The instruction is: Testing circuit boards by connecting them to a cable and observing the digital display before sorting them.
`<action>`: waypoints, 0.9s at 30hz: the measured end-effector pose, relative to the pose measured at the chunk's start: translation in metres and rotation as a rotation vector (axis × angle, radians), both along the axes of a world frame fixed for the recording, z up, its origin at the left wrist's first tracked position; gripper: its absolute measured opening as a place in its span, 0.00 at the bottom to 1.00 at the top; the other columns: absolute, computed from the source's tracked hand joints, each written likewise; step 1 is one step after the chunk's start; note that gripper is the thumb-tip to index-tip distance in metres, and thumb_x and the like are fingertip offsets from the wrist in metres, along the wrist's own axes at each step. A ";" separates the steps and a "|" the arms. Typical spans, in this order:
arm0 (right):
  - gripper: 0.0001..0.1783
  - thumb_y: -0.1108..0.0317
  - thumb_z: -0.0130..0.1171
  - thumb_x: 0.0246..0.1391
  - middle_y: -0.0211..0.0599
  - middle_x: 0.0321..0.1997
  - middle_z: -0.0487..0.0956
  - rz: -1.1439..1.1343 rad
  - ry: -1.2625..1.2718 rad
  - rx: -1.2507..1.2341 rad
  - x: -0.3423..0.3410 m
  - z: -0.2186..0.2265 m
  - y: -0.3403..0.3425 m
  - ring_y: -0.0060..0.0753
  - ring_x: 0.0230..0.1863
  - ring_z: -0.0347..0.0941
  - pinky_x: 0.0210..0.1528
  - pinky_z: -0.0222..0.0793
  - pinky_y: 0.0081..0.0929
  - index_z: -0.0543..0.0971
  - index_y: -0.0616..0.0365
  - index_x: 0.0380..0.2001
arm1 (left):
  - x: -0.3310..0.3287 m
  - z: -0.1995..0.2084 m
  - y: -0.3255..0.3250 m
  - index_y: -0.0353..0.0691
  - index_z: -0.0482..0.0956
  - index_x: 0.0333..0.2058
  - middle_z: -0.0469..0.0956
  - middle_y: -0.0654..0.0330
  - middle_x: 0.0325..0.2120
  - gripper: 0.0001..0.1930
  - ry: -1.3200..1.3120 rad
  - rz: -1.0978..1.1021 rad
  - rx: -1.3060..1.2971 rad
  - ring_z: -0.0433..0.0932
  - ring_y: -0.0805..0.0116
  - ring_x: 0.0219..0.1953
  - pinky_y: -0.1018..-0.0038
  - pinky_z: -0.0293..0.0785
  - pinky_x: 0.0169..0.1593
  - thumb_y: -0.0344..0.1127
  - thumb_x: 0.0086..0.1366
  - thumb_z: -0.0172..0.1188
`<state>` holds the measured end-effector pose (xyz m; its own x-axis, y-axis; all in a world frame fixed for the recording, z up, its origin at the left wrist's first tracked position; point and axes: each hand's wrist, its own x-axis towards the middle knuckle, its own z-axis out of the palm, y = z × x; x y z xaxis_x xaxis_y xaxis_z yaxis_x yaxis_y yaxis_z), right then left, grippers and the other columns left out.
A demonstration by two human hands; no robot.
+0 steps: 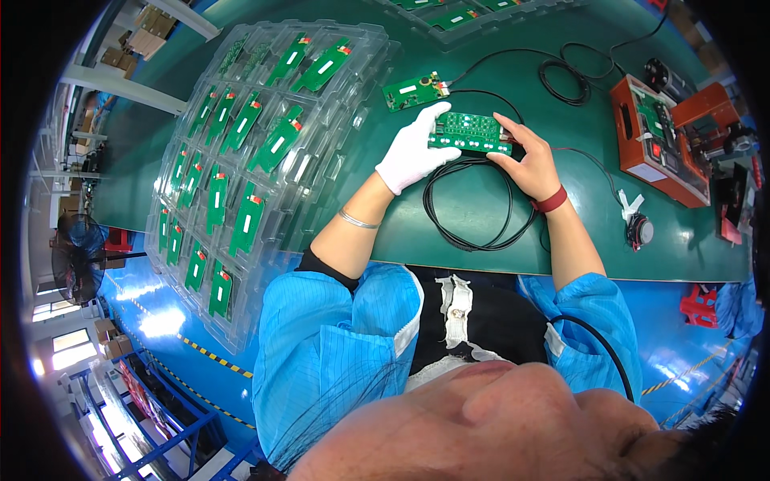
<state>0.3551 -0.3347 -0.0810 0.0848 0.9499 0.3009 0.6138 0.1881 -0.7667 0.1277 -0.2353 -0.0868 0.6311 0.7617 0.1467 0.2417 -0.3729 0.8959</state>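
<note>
We grip a green circuit board (470,132) between both hands above the green bench (449,224): our left hand (417,150), in a white glove, closes around the board's left end, while our bare right hand (525,156), a red band (550,200) at its wrist, pinches the right end, where a black cable (473,210) meets the board and loops on the bench just below our hands. Just beyond our left fingertips a second, smaller green board (415,92) lies flat, a dark lead running off from its far edge. Well to the left of our gloved hand sit stacked clear plastic trays (317,172), each moulded pocket holding one narrow green board with a white label and a red tip; a few pockets nearest our hand look bare. Beyond our hands, at the bench's far edge, another clear tray (465,20) carries more green boards. To the right of our bare hand stands an orange test box (654,144), a small round speaker (639,231) nearer to us beside it.
</note>
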 end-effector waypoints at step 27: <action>0.36 0.79 0.68 0.43 0.41 0.50 0.82 -0.010 0.000 -0.009 -0.004 0.002 0.000 0.32 0.43 0.78 0.53 0.74 0.25 0.75 0.58 0.61 | -0.002 0.010 0.001 0.42 0.63 0.64 0.77 0.50 0.52 0.41 0.041 -0.020 -0.074 0.79 0.61 0.44 0.69 0.76 0.50 0.29 0.51 0.70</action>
<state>0.3509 -0.3352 -0.0789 0.0947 0.9515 0.2927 0.6156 0.1751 -0.7684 0.1258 -0.2340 -0.0770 0.6509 0.7564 0.0640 0.2719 -0.3110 0.9107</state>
